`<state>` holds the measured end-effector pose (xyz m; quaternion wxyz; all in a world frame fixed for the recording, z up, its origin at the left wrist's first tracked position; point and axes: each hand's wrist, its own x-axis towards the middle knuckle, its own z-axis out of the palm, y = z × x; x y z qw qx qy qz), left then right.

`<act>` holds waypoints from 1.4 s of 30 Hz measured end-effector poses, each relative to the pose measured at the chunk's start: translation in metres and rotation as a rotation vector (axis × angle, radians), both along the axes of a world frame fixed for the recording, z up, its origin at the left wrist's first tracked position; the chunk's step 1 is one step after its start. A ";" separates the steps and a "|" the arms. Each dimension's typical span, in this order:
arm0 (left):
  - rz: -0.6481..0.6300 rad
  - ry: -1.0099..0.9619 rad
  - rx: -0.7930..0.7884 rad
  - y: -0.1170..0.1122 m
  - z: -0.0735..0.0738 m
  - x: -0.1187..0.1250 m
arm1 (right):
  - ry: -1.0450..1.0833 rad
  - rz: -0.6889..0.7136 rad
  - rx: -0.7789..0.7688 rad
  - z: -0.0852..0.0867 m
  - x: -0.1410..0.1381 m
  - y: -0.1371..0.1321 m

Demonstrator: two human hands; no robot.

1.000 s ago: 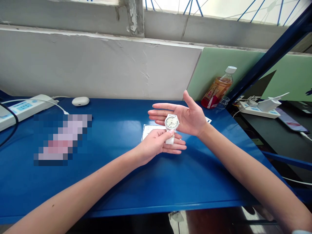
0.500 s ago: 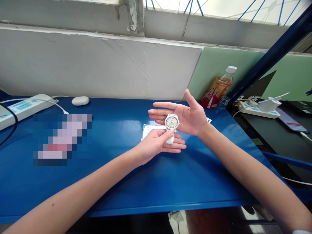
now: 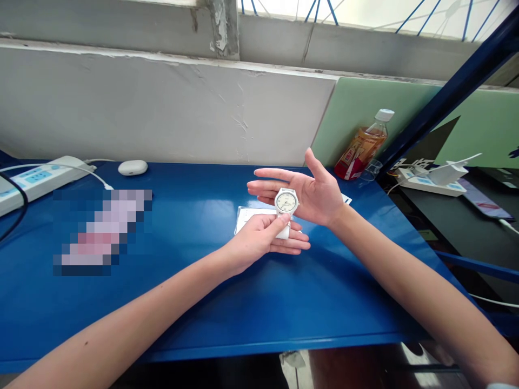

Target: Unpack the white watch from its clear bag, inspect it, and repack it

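A white wristwatch (image 3: 286, 202) with a round dial lies across my fingers above the blue desk. My left hand (image 3: 259, 237) pinches its strap, thumb on top and fingers stretched out beneath. Beside and just behind the watch, my right hand (image 3: 310, 192) is spread with the palm up and the thumb pointing away; the watch face overlaps its palm edge, and I cannot tell whether they touch. Underneath, partly hidden by my hands, a white card-like item (image 3: 242, 217) in a clear cover lies on the desk.
The blue desk (image 3: 194, 302) carries a blurred-out phone-like object (image 3: 109, 227) and a white earbud case (image 3: 133, 167) at left. A power strip (image 3: 52, 173) with cables stands far left. A drink bottle (image 3: 362, 148) leans at the back right, near a slanted blue post (image 3: 441, 97).
Both hands and the watch hold almost the same position. The view has shifted very slightly.
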<state>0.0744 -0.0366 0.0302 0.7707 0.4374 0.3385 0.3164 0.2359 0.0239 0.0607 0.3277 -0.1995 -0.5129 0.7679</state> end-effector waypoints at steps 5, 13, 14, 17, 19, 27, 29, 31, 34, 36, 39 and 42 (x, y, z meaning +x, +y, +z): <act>0.000 -0.001 -0.006 0.001 -0.002 0.000 | -0.012 -0.033 0.001 0.001 -0.001 -0.002; -0.005 -0.003 -0.020 0.001 -0.003 -0.001 | 0.025 -0.016 0.014 0.001 -0.001 -0.003; -0.005 -0.005 -0.024 0.001 -0.003 -0.001 | 0.022 -0.018 0.019 0.000 -0.001 -0.002; -0.016 -0.025 -0.035 0.001 -0.003 -0.002 | 0.030 -0.017 0.025 -0.001 -0.002 -0.002; -0.022 -0.044 -0.039 0.001 -0.003 -0.003 | 0.044 -0.018 0.019 -0.002 -0.003 -0.002; 0.003 -0.010 0.012 0.002 0.001 -0.002 | 0.069 -0.047 -0.033 -0.002 -0.003 -0.002; 0.034 0.007 0.041 0.003 0.001 -0.002 | 0.070 -0.087 -0.026 -0.003 -0.003 -0.001; 0.066 0.008 0.064 0.004 0.000 -0.002 | 0.071 -0.142 -0.005 -0.004 -0.003 0.000; 0.122 0.021 0.098 0.007 -0.001 -0.003 | 0.044 -0.210 0.047 -0.005 -0.002 0.002; 0.167 0.049 0.160 0.009 0.000 -0.005 | -0.002 -0.266 0.065 -0.005 -0.001 0.003; 0.250 0.111 0.345 0.010 0.002 -0.008 | -0.060 -0.370 0.070 -0.003 -0.001 0.006; 0.358 0.286 0.601 0.010 0.003 -0.012 | -0.070 -0.405 0.109 -0.001 -0.003 0.006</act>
